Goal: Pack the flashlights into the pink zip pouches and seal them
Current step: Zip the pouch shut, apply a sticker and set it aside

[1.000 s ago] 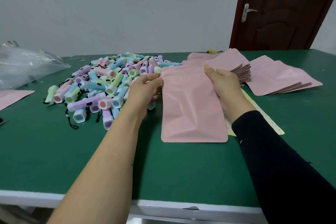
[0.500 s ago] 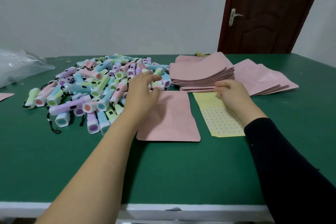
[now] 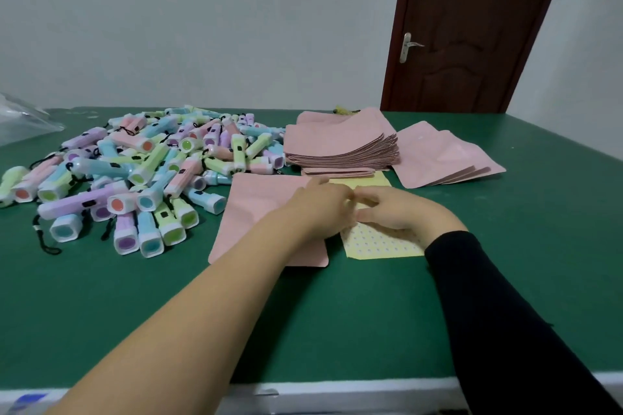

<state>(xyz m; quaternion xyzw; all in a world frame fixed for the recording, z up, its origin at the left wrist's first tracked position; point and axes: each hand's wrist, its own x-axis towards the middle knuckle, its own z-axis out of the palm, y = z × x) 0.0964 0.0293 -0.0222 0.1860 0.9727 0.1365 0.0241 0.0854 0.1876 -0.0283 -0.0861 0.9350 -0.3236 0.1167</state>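
A big heap of pastel flashlights with black wrist cords covers the table's left half. One pink zip pouch lies flat in front of me, partly under my left forearm. My left hand and my right hand meet fingertip to fingertip over a yellow dotted sticker sheet just right of that pouch. Both hands' fingers are bent; whatever is between them is too small to make out. A thick stack of pink pouches sits behind the hands.
More pink pouches are fanned out to the right of the stack. A crumpled clear plastic bag lies at the far left of the green table. A dark wooden door stands behind the table.
My left hand has left the flashlight heap and moved right across the flat pouch to the sticker sheet. The right hand stays on the sheet and now meets the left.
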